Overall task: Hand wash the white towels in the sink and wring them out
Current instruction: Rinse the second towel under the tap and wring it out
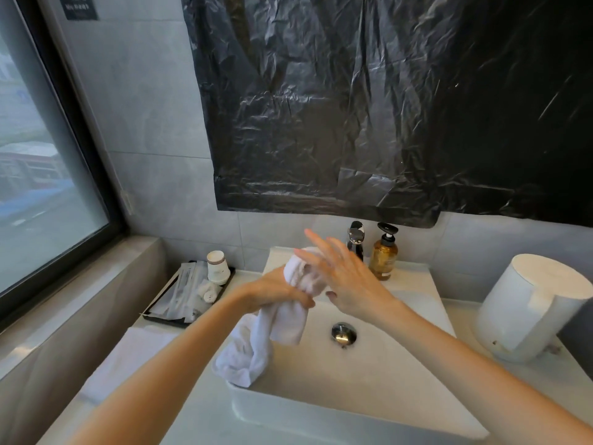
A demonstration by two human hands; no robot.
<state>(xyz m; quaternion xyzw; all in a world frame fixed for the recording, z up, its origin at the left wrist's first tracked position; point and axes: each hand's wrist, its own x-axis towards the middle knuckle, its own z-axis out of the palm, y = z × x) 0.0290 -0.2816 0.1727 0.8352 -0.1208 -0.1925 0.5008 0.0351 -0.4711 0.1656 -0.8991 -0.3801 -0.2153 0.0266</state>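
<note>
1. Head view: the black tray (pixel 160 317) holds stacked paper cups (pixel 218 268) and wrapped packets. The pump bottle (pixel 383 255) holds amber liquid.
2. The white towel (pixel 290 321), twisted into a roll, is above the sink (pixel 321 412). Its long axis runs from the faucet side down to the near-left rim, where its tail drapes.
3. The left hand (pixel 276 292) clenches the roll's middle. The right hand (pixel 340 277) lies straight-fingered against its top.
4. The writing on the bottle label and the wall sign (pixel 81 6) is unreadable.
</note>
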